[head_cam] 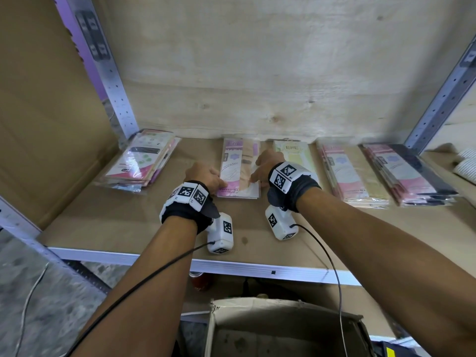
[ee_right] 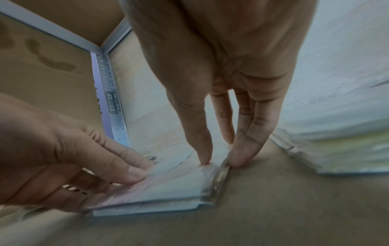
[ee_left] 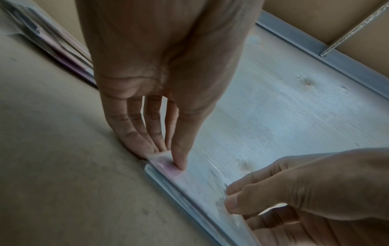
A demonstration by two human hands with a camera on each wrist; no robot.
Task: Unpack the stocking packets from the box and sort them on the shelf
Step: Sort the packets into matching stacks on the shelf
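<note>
Box (head_cam: pixel 283 328) at 6 o'clock, both hands equally near the stack (head_cam: pixel 238 168) on the shelf (head_cam: pixel 128 222), its long axis 12-to-6: left hand (head_cam: pixel 203 176) pinches its 9 o'clock edge, right hand (head_cam: pixel 265 166) its 3 o'clock edge.

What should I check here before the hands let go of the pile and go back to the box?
1. Pile flat on the shelf: ok, the middle pile lies on the board.
2. Left hand at the pile's left edge: ok, thumb on top, fingers at the side.
3. Right hand at the right edge: ok, thumb on top, fingers at the side.
4. Packet edges lined up: cannot tell, the wrist views are blurred.
5. Clear of the neighbour piles: ok, bare board shows on both sides.
6. Packets left in the box: cannot tell, only part of its inside shows.
</note>
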